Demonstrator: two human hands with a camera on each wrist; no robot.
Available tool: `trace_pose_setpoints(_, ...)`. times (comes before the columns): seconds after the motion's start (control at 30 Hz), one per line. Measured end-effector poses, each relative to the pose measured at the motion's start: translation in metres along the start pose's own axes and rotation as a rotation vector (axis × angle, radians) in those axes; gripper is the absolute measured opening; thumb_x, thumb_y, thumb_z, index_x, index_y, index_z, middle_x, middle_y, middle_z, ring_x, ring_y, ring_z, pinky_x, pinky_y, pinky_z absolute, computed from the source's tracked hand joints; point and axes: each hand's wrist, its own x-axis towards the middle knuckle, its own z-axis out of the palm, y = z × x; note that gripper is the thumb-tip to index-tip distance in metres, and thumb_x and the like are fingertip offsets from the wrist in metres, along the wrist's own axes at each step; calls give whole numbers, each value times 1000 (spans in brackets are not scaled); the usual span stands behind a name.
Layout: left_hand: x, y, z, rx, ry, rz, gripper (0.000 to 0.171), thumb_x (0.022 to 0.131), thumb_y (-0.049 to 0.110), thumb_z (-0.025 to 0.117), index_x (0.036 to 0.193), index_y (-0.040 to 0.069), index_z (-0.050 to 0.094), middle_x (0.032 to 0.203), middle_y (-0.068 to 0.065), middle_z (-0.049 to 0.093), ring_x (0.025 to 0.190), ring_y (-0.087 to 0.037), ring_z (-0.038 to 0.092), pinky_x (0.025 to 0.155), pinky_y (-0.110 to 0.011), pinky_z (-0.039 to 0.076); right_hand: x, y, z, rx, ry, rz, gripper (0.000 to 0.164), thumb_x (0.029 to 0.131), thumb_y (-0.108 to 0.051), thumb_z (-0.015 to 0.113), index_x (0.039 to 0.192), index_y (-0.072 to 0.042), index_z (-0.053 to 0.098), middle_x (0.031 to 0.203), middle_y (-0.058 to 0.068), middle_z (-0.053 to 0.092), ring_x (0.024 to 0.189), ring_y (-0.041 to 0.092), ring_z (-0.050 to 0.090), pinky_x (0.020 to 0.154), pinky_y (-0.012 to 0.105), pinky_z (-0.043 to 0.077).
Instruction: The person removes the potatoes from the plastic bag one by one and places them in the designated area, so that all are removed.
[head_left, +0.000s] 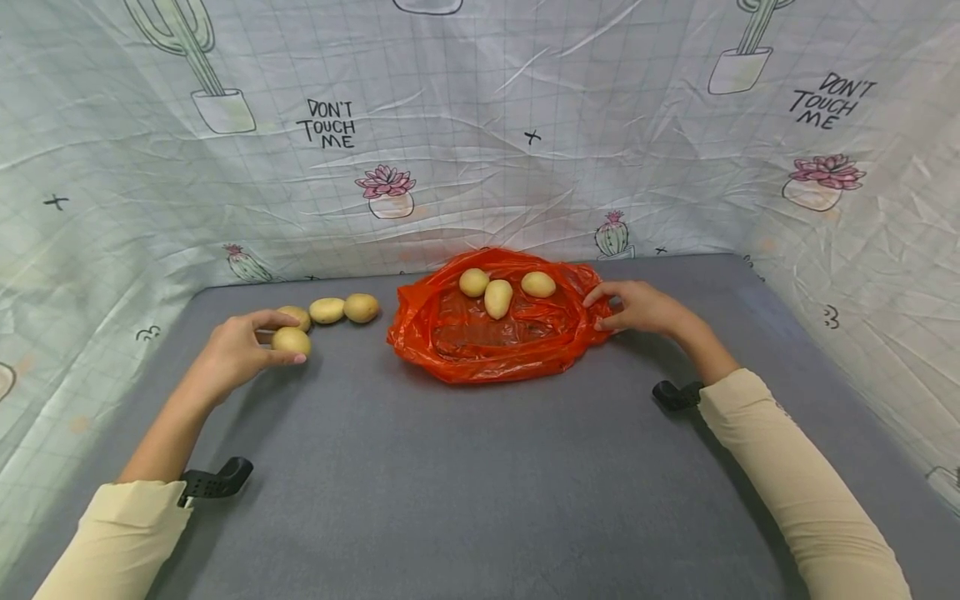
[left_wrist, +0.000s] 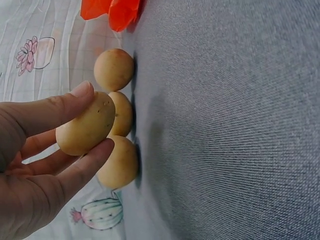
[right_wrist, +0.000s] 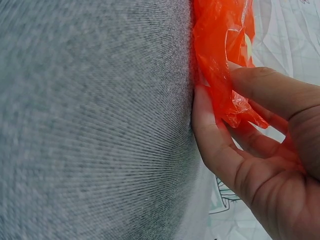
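My left hand (head_left: 238,350) pinches a potato (head_left: 291,342) between thumb and fingers, and the left wrist view shows that potato (left_wrist: 87,125) raised off the table. Behind it, three more potatoes lie in a row, the rightmost potato (head_left: 362,308) closest to the bag. A red plastic bag (head_left: 491,367) lies spread with its mouth wide at the back middle. Three potatoes, among them a longish potato (head_left: 498,298), rest in it. My right hand (head_left: 637,307) pinches the bag's right edge; in the right wrist view thumb and fingers are on the thin red plastic (right_wrist: 220,60).
The grey table (head_left: 480,483) runs back to a hanging pale cloth (head_left: 465,125) printed with cacti and words. This cloth also falls along the left and right sides. Each wrist wears a black strap with a camera (head_left: 217,481).
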Motion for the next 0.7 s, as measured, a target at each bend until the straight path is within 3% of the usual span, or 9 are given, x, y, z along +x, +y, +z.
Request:
trace_pose_setpoints(0.43,4,-10,0,-1,6,-6,62,84,22,85,136,0,60,138,-36,53,124,-52,53,93,-60,46,0,-3,0,3,-6,6,35,92,-8,74,126,-6,66,112,15,62,74,17,56,66,29,49)
trace_pose_setpoints(0.7,6,-14,-1,-9,11,-17,62,83,20,86,136,-2,60,144,-37,47,125,-54,52,98,-65,44,-2,-7,-1,-12,-5,-5,35,91,-8,74,125,-7,66,103,12,63,69,15,54,64,31,47)
